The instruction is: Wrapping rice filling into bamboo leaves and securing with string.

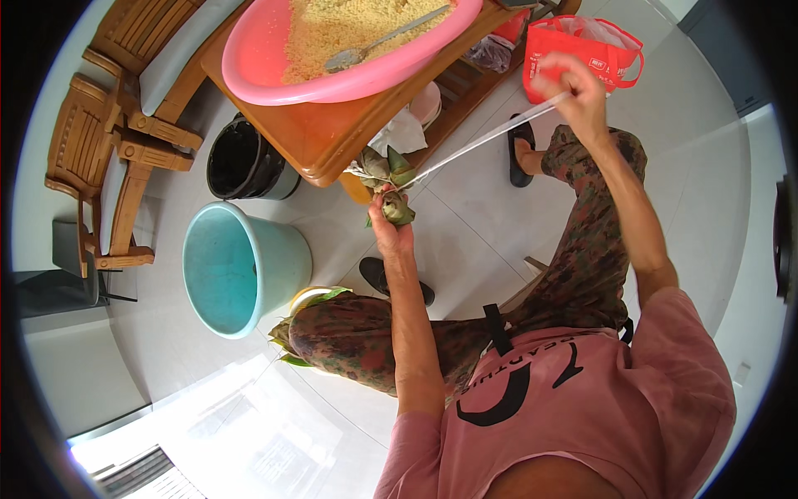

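Observation:
My left hand is closed around a leaf-wrapped dumpling, its green leaf showing past the fingers. From there a white string runs taut up to my right hand, which grips its far end and looks slightly blurred. Just beyond the left hand, several more wrapped dumplings hang together on strings by the table corner. The fingers hide part of the held dumpling and where the string crosses it.
On the wooden table, a pink basin contains pale yellow grains and a metal spoon. A turquoise bucket and a black-lined bin stand left on the tiled floor. Leaves lie beside my knee. A red bag stands beyond my right hand.

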Action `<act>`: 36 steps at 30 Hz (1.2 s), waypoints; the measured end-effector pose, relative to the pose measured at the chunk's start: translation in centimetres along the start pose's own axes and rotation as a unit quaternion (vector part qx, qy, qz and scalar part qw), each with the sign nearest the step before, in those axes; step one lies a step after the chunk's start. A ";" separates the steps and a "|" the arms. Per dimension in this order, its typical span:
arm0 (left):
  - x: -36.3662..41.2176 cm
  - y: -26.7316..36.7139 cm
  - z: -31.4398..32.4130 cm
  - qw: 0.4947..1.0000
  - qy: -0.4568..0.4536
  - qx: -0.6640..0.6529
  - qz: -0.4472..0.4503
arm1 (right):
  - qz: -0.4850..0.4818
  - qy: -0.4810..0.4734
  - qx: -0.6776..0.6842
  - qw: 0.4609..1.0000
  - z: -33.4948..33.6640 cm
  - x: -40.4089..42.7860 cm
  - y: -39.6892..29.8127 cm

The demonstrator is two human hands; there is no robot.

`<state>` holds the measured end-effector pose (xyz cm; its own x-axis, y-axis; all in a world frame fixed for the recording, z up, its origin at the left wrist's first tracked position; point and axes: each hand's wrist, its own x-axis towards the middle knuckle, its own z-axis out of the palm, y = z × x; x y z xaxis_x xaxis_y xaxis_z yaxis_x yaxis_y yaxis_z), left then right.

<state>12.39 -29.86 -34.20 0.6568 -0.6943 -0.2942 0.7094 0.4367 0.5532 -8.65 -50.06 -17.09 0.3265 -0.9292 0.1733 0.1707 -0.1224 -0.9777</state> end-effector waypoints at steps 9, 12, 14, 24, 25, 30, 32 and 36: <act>0.5 -0.1 -0.7 1.000 0.010 -0.006 -0.009 | 0.054 0.109 0.251 0.960 -4.9 1.7 -2.5; 0.8 -0.4 -0.4 1.000 0.013 0.000 -0.007 | -0.163 0.080 -0.107 0.978 -6.7 0.2 -3.5; 0.7 -0.2 -1.0 1.000 0.009 0.008 -0.004 | -0.374 -0.003 -0.513 0.772 -8.5 -0.6 -3.8; 0.8 -0.4 -0.6 1.000 -0.008 0.012 -0.003 | -0.157 0.214 -0.314 0.912 -15.6 -2.4 -4.3; 1.0 -0.3 -1.0 1.000 -0.010 0.013 -0.002 | -0.182 0.148 -0.443 0.865 -16.8 -2.7 -4.0; 1.0 -0.4 -1.6 1.000 0.004 -0.006 0.001 | 0.043 0.172 0.291 0.940 -24.7 -1.3 -5.4; 1.6 -0.8 -1.2 1.000 0.003 -0.014 -0.011 | 0.020 -0.061 0.266 0.962 -37.5 -1.0 -3.9; 1.5 0.1 -2.4 1.000 0.019 0.003 0.013 | 0.242 0.053 -0.307 0.919 -40.2 -6.9 -5.3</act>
<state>14.07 -29.52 -36.52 0.6840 -0.6605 -0.3096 0.6907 0.4499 0.5661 -49.19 -57.05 -17.86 0.1277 -0.9514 -0.2801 -0.5376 0.1709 -0.8257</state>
